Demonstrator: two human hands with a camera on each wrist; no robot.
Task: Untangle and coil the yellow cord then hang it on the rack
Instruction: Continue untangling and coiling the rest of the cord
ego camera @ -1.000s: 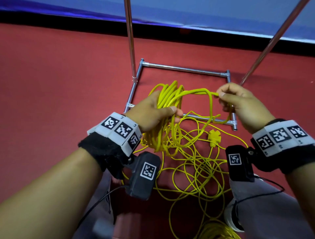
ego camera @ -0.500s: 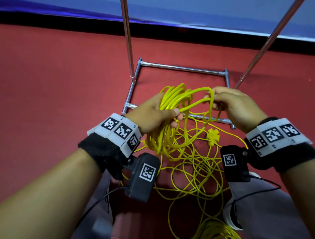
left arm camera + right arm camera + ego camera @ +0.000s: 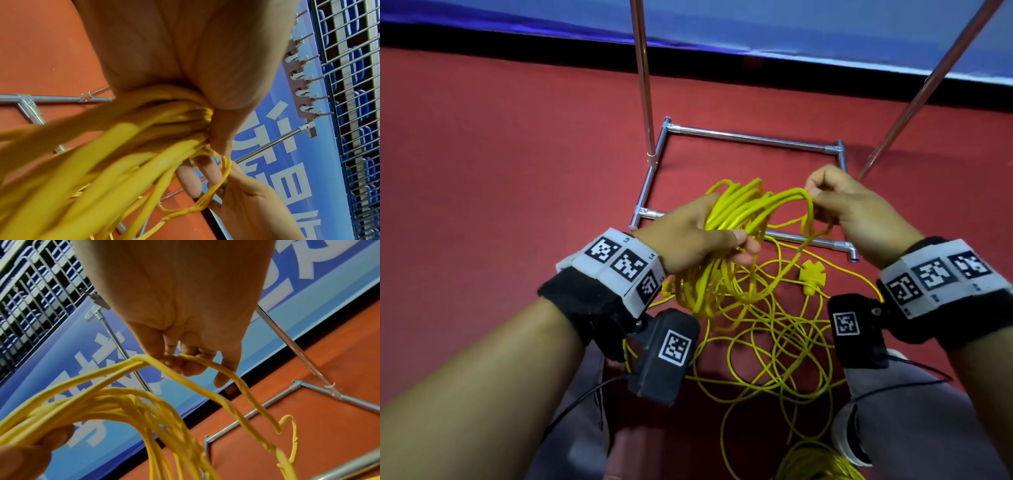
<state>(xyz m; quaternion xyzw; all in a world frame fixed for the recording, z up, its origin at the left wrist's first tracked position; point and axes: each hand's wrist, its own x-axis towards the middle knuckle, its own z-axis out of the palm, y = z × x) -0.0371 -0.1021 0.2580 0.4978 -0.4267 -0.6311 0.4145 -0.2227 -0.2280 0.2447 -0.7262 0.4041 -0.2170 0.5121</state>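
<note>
While the left hand (image 3: 698,236) clamps the gathered loops of thin yellow cord (image 3: 726,246), the right hand (image 3: 859,209) pinches a fresh loop beside them; much cord lies tangled on the red floor (image 3: 500,171). Coiling is underway; next, lay this loop into the left grip.

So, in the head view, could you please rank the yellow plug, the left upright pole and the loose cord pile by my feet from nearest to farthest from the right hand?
From the right hand:
1. Yellow plug, just below it on the floor.
2. Left upright pole, away to its left.
3. Loose cord pile, at the bottom edge by the feet.
</note>
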